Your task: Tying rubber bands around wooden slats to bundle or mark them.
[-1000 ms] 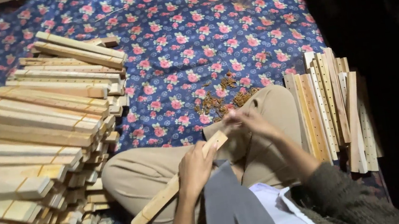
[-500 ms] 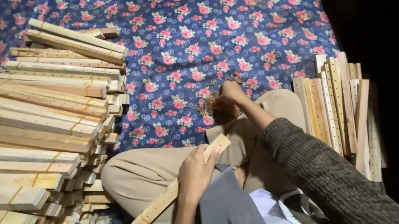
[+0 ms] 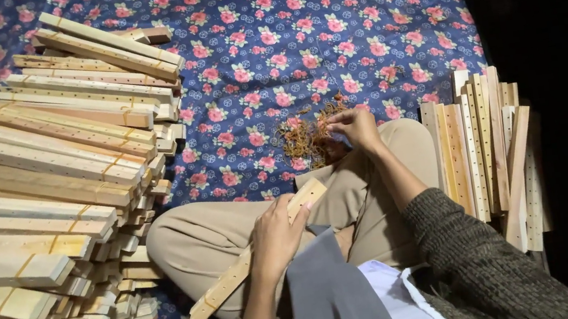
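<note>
A floral blue cloth [image 3: 324, 22] spreads under everything, with a big stack of bundled wooden slats [image 3: 45, 176] on the left and a smaller row of loose slats [image 3: 487, 147] on the right. Across the lap, the left hand [image 3: 278, 237] wraps its fingers around a perforated wooden slat [image 3: 228, 287]. The right hand [image 3: 355, 128] pinches into a pile of rubber bands [image 3: 306, 134], fingers closed on some.

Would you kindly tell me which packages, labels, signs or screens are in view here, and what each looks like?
None: no package, label, sign or screen shows.
Bundled slats: left, pale wood, tied with thin bands.
Loose slats: right, pale wood, drilled with holes.
Left hand holds one slat across the lap.
Right hand touches a heap of orange bands.
</note>
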